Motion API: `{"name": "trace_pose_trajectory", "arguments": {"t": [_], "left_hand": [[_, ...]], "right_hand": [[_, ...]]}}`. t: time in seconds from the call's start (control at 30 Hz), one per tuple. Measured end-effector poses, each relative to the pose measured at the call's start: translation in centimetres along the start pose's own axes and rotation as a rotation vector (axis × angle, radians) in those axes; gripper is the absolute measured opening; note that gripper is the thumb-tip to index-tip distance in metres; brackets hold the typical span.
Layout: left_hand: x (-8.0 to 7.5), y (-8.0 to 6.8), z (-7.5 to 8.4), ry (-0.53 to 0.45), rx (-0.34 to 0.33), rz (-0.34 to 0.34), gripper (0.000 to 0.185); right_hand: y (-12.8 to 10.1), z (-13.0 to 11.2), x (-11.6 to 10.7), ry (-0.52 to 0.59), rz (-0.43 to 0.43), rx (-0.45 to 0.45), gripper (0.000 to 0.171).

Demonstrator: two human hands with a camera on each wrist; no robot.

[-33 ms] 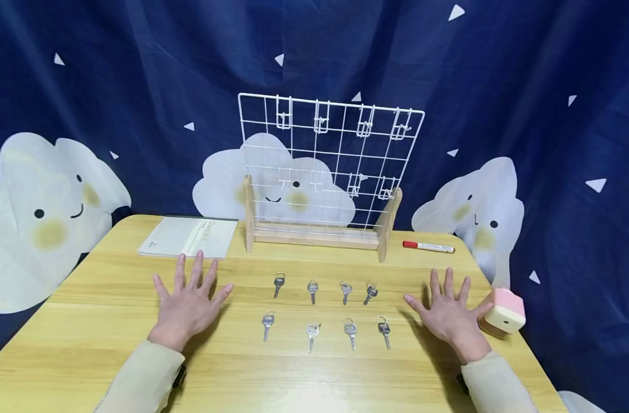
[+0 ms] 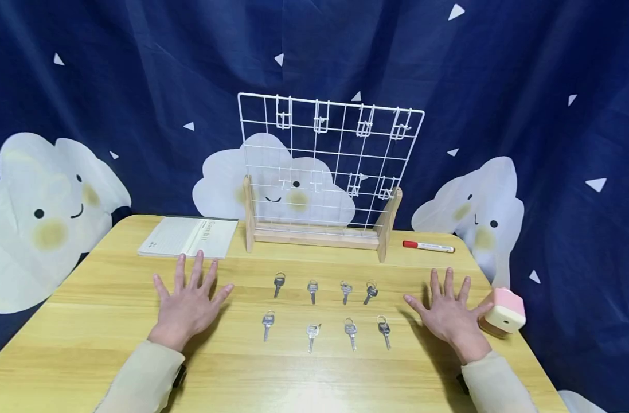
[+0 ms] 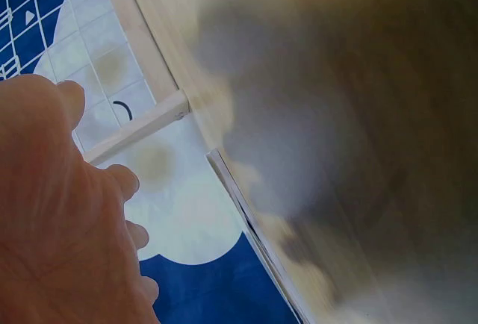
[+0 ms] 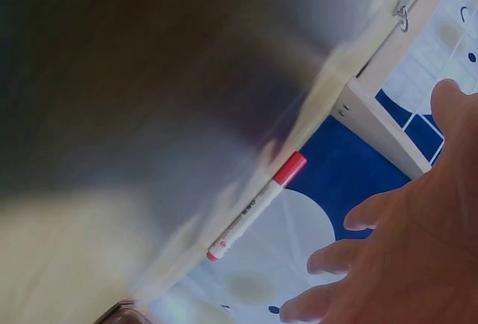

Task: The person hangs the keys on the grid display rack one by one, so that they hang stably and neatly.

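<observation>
Left hand: the left hand [image 2: 188, 304] lies flat on the table [image 2: 87, 321], fingers spread wide, holding nothing. It sits at about 9 o'clock from the keys.

Right hand: the right hand [image 2: 450, 315] is flat too, fingers fanned out, empty. It sits at about 3 o'clock from the keys, with the pink box [image 2: 502, 311] just beside its thumb side.

Keys: eight small keys [image 2: 324, 307] lie on the table between the two hands, in two rows of four. Each has a little ring on top. No hand touches any of them.

Rack: the white wire rack [image 2: 328, 166] stands up in a wooden base at 12 o'clock from the keys. It has two rows of little hooks [image 2: 320, 123], four in each (as many hooks as keys), and all the hooks look bare.

Step in hand: I think this is the very start. Both hands rest and no key has been picked up.

Next move: it looks like one hand would need to pinch a key by its head or ring, lift it, and slip the ring over a hook. The rings are small, so the aim must be careful.

Other things: a notebook [image 2: 189, 236] lies at 11 o'clock, near the left fingertips. A red-capped marker [image 2: 428, 247] lies at 1 o'clock, by the rack's right foot.

Wrist views: both are mostly blur; the right one shows the marker [image 4: 255, 207] past the fingers.
</observation>
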State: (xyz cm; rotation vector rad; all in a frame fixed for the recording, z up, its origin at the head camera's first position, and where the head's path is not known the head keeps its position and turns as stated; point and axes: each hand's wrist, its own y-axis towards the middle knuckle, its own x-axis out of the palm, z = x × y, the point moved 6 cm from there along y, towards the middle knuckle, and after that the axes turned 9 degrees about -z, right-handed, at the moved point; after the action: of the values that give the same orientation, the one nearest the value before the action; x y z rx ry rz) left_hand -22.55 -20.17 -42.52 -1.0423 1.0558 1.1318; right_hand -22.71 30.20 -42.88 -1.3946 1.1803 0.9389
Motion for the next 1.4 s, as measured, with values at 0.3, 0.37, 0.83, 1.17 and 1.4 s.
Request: {"name": "trace_pose_trajectory", "arguments": {"t": [0.3, 0.37, 0.83, 1.17, 1.4], "left_hand": [[-0.1, 0.2, -0.3, 0.005, 0.005, 0.008, 0.080], [-0.1, 0.3, -0.2, 0.001, 0.014, 0.014, 0.080], [-3.7, 4.0, 0.1, -0.486, 0.106, 0.319, 0.065], [-4.8, 6.9, 0.1, -0.720, 0.179, 0.351, 0.058], [-5.6, 8.9, -0.2, -0.876, 0.240, 0.400, 0.053]], "right_hand": [[-0.4, -0.5, -0.2, -0.031, 0.041, -0.007, 0.106], [-0.4, -0.5, -0.3, -0.029, 0.050, -0.014, 0.105], [2.0, -4.8, -2.5, 0.087, 0.233, -0.288, 0.051], [3.8, -9.8, -2.9, 0.172, 0.129, -0.434, 0.042], [4.4, -13.6, -2.7, 0.185, 0.051, -0.562, 0.038]]}}
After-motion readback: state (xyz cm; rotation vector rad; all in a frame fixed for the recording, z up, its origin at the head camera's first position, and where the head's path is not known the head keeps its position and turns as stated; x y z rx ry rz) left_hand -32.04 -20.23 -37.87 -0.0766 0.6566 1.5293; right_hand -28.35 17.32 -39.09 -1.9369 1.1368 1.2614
